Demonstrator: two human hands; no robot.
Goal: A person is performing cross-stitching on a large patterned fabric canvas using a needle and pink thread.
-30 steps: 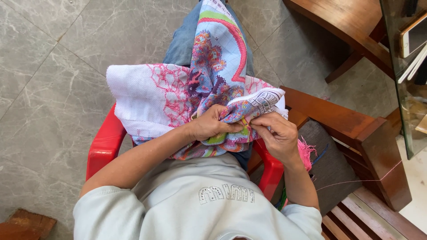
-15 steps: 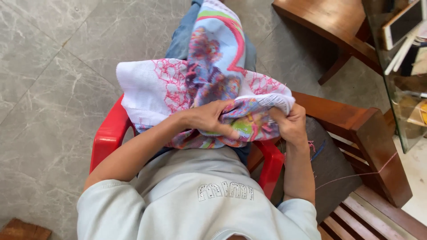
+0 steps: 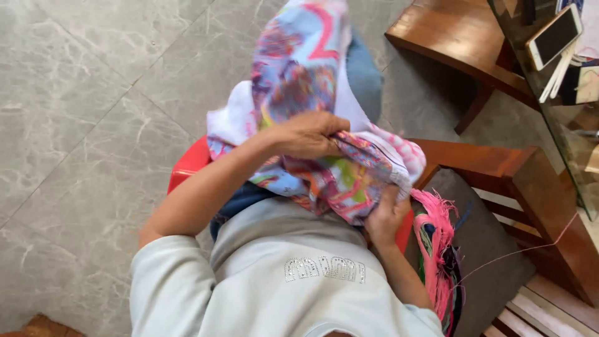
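A large printed cloth (image 3: 299, 68) in pink, blue and white lies bunched over my lap and knees. My left hand (image 3: 309, 134) rests on top of it and grips a fold near the middle. Lower down, my right hand (image 3: 385, 215) holds the cloth's near edge from beneath, fingers partly hidden by the fabric. A thin pink thread (image 3: 524, 249) runs from near that hand out to the right. I sit on a red plastic chair (image 3: 187, 165).
A bundle of pink and coloured threads (image 3: 437, 249) lies on the grey cushion (image 3: 486, 249) of a wooden bench (image 3: 536, 187) at my right. A wooden stool (image 3: 449, 31) and a glass table with a phone (image 3: 554, 34) stand further right. Grey tiled floor (image 3: 81, 125) is to the left.
The cloth has been gathered up and turned toward my right. My left hand shifted onto the top fold, and my right hand dropped lower under the cloth's edge. The thread bundle has come into view.
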